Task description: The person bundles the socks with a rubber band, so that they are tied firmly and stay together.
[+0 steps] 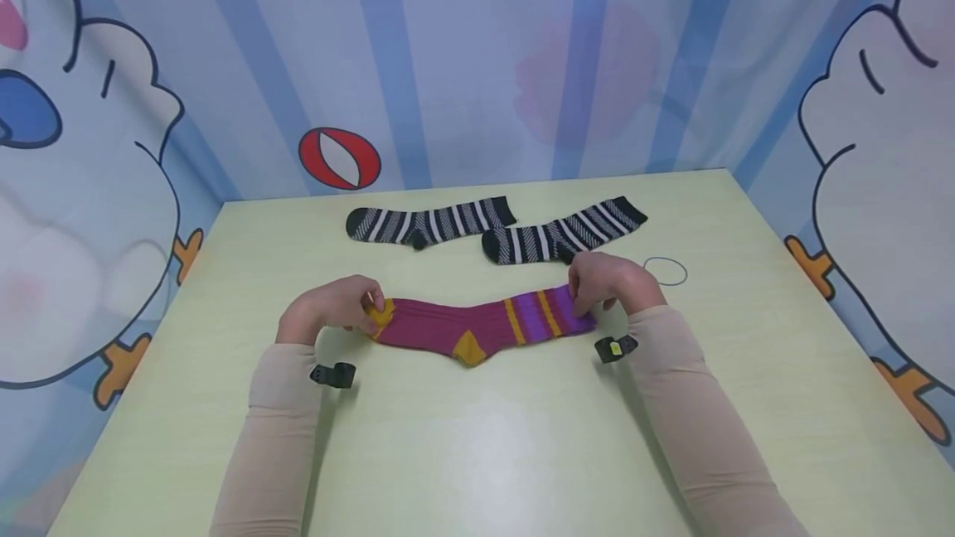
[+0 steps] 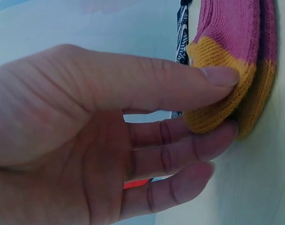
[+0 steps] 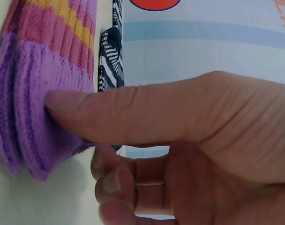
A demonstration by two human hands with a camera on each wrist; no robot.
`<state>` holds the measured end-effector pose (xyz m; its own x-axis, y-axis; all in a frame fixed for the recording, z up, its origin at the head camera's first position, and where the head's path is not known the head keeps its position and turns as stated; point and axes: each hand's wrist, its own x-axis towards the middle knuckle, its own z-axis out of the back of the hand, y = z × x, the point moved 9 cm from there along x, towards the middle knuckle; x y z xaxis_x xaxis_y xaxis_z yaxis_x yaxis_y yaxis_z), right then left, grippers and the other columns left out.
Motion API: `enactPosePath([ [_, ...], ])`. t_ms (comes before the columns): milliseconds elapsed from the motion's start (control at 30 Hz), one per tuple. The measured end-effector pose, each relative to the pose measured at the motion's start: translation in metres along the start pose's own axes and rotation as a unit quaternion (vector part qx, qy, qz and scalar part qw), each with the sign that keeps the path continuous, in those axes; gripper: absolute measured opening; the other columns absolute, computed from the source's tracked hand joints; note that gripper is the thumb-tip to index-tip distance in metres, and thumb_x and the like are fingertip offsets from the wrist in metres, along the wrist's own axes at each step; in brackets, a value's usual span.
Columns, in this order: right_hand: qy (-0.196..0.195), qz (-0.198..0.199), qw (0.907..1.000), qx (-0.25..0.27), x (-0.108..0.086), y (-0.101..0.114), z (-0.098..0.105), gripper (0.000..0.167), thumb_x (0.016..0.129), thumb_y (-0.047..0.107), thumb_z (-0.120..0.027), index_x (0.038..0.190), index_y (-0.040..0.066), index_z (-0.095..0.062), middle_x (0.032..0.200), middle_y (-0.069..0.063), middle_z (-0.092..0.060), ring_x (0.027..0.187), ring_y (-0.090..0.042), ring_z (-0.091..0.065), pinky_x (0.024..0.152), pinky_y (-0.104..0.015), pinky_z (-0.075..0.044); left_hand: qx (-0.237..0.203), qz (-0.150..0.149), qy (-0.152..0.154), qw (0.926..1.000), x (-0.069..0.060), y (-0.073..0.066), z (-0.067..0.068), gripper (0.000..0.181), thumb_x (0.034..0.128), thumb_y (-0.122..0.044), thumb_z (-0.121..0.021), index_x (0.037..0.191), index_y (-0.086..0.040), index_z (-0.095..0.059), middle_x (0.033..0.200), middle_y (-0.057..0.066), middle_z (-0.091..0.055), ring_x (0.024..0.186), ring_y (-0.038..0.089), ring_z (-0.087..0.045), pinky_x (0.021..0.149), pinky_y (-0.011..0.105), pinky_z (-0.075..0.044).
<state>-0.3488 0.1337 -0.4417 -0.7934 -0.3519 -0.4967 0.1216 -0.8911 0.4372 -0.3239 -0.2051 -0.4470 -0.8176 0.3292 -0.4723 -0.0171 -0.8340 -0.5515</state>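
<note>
A maroon sock [image 1: 433, 324] with a mustard toe and heel and a purple striped cuff lies flat at the middle of the table. Both wrist views show two layers, one sock on top of another. My left hand [image 1: 339, 303] pinches the upper mustard toe [image 2: 215, 108] between thumb and fingers, while the lower toe [image 2: 257, 105] rests on the table. At the other end my right hand [image 1: 608, 280] pinches the purple cuff [image 3: 39, 112] with the thumb on its upper face. A second purple edge [image 3: 4, 103] shows beneath it.
Two black-and-white striped socks lie behind, one on the left [image 1: 448, 222] and one on the right [image 1: 567, 232], close to my right hand. A thin dark ring outline [image 1: 666, 271] is on the table [image 1: 477, 454] right of that hand. A printed curtain [image 1: 477, 65] closes the back.
</note>
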Motion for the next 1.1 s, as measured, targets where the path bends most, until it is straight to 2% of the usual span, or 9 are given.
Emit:
enactPosePath([
  [367, 0.0, -0.002, 1.0, -0.002, 0.001, 0.0015, -0.0026, 0.03, 0.078, 0.003, -0.08, 0.103, -0.001, -0.063, 0.101, -0.012, -0.064, 0.084, -0.024, -0.06, 0.068, -0.035, -0.056, 0.005, -0.006, 0.01, 0.9999, -0.0021, -0.0002, -0.0021, 0.025, 0.0854, 0.001, -0.073, 0.103, -0.004, -0.055, 0.099, 0.013, -0.059, 0.08, 0.023, -0.055, 0.069, 0.032, -0.049],
  [533, -0.001, -0.007, 1.0, 0.003, 0.0002, 0.0027, -0.0022, 0.034, 0.079, 0.003, -0.08, 0.107, -0.001, -0.062, 0.105, -0.013, -0.063, 0.087, -0.026, -0.06, 0.069, -0.036, -0.056, 0.038, -0.009, 0.01, 0.9992, -0.0032, 0.001, -0.0024, 0.02, 0.0888, -0.009, -0.071, 0.103, -0.007, -0.057, 0.1, 0.011, -0.06, 0.082, 0.024, -0.054, 0.07, 0.034, -0.044],
  [667, -0.001, -0.008, 0.9999, 0.005, -0.0007, 0.0032, -0.0018, 0.035, 0.079, 0.003, -0.08, 0.108, -0.002, -0.062, 0.106, -0.014, -0.063, 0.087, -0.026, -0.06, 0.068, -0.036, -0.056, 0.053, 0.005, 0.007, 0.9986, -0.0021, 0.0041, -0.0016, 0.019, 0.0889, -0.012, -0.07, 0.103, -0.01, -0.058, 0.103, 0.011, -0.061, 0.087, 0.026, -0.053, 0.072, 0.036, -0.043],
  [833, 0.001, -0.009, 0.9999, 0.005, -0.0009, 0.0034, -0.0027, 0.035, 0.079, 0.002, -0.08, 0.108, -0.003, -0.062, 0.106, -0.014, -0.063, 0.087, -0.026, -0.059, 0.068, -0.036, -0.057, 0.045, 0.023, 0.007, 0.9987, -0.0007, 0.0079, -0.0009, 0.021, 0.0874, -0.007, -0.071, 0.103, -0.01, -0.057, 0.104, 0.012, -0.06, 0.089, 0.027, -0.053, 0.073, 0.036, -0.041],
  [1100, 0.002, -0.01, 0.9999, 0.009, -0.0012, 0.0021, -0.0032, 0.035, 0.08, 0.002, -0.079, 0.109, -0.002, -0.061, 0.106, -0.014, -0.062, 0.087, -0.027, -0.06, 0.068, -0.036, -0.057, 0.047, 0.027, 0.01, 0.9985, -0.0006, 0.0075, -0.0027, 0.024, 0.0865, -0.007, -0.073, 0.103, -0.007, -0.057, 0.101, 0.011, -0.058, 0.086, 0.025, -0.052, 0.071, 0.034, -0.042],
])
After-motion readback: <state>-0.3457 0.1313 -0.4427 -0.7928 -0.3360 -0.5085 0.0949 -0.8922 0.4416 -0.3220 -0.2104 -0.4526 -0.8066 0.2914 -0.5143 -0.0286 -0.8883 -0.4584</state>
